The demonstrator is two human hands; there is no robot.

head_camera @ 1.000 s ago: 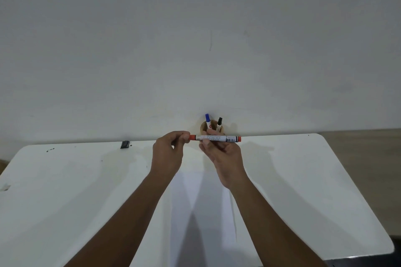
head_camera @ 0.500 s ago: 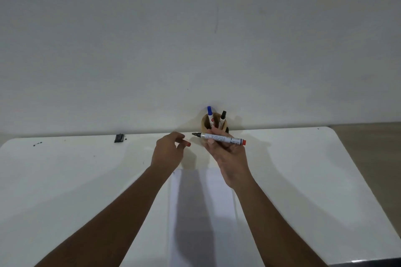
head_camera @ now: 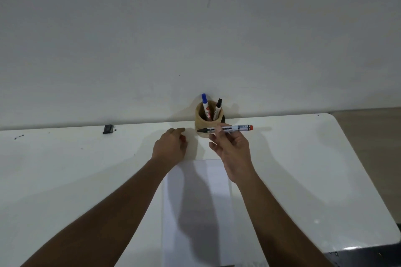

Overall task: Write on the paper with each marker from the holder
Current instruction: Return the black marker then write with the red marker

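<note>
The right hand [head_camera: 233, 149] grips an uncapped marker [head_camera: 225, 129] level, just before the holder [head_camera: 202, 124], its tip pointing left. Left of the holder, the left hand [head_camera: 170, 147] curls around a red cap [head_camera: 183, 138]. Paper [head_camera: 197, 212] lies nearer the person.

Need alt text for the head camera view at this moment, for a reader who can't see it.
The right hand holds an uncapped red-ended marker level above a white table, while the left hand closes on its red cap. Blank paper lies below the hands; behind them, a wooden holder by the wall keeps a blue marker and a black marker.
</note>
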